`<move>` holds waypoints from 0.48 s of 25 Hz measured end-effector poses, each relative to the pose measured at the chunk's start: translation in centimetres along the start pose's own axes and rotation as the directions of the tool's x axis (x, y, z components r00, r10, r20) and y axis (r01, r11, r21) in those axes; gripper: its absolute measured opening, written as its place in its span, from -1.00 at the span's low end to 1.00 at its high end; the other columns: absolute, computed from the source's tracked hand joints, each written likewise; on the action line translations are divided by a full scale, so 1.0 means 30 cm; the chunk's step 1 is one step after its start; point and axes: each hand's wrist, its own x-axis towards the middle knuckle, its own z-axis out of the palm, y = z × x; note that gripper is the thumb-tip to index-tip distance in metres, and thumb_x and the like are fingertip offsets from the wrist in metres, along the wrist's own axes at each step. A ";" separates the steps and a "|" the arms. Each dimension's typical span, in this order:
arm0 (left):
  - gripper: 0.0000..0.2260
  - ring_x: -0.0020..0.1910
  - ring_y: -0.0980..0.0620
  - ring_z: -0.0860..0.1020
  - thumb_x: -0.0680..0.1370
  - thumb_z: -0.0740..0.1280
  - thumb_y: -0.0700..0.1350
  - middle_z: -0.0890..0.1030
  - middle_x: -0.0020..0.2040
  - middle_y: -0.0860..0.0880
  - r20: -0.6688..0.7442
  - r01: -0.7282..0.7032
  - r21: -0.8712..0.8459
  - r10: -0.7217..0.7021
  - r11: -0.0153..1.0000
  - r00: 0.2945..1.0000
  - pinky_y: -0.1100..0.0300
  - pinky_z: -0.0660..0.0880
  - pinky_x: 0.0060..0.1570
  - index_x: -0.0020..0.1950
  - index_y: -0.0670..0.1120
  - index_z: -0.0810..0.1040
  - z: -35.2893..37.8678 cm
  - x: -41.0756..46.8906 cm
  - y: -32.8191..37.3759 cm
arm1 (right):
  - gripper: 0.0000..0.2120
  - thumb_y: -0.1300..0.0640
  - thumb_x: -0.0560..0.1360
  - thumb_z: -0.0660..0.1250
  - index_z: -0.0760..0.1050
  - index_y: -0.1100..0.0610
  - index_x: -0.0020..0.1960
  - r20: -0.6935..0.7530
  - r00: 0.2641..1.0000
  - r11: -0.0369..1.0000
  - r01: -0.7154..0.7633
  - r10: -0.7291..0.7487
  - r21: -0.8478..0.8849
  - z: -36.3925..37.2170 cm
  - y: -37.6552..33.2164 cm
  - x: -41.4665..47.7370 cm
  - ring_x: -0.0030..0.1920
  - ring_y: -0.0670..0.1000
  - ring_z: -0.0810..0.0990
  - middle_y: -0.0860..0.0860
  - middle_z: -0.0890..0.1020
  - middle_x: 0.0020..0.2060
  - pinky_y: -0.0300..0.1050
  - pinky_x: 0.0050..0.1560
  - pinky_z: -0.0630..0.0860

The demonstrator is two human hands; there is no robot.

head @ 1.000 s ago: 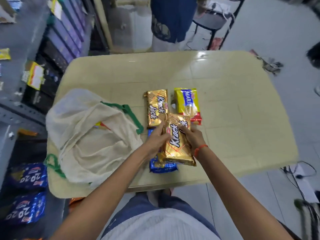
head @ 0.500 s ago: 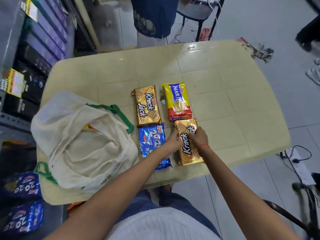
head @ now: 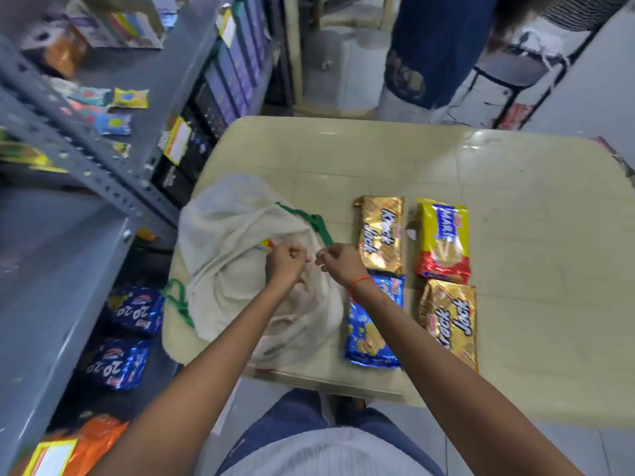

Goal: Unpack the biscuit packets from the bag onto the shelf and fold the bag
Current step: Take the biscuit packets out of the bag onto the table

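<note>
A cream cloth bag [head: 226,242] with green handles lies crumpled on the left of the beige table [head: 515,207]. My left hand [head: 287,262] and my right hand [head: 338,261] are both closed on the bag's upper edge over its mouth. A bit of a yellow and red packet [head: 265,244] shows inside, just left of my left hand. To the right lie a gold Krack Jack packet [head: 379,233], a yellow and red Marie packet [head: 443,240], a blue 20-20 packet [head: 372,324] and a second gold Krack Jack packet [head: 450,321].
A grey metal shelf rack [head: 86,159] stands along the left, with blue 20-20 packets [head: 134,309] on its low level and small packets higher up. Beyond the table stand a person in dark blue clothing [head: 429,46] and a black chair [head: 515,70].
Both hands let go of the gold Krack Jack packet, now lying at the near right, and moved left onto the bag's edge. The camera swung left toward the shelves.
</note>
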 end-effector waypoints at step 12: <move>-0.60 0.33 -0.20 0.34 0.53 0.12 -0.33 0.37 0.34 -0.17 -0.012 -0.134 0.769 0.223 0.625 0.975 -0.09 0.44 0.10 0.36 -0.12 0.35 -0.391 0.244 -0.090 | -0.56 0.27 0.40 0.27 0.38 0.42 0.24 -0.041 0.952 0.820 0.240 -0.305 -0.519 0.295 -0.156 0.117 0.19 0.38 0.44 0.43 0.46 0.17 0.11 0.21 0.36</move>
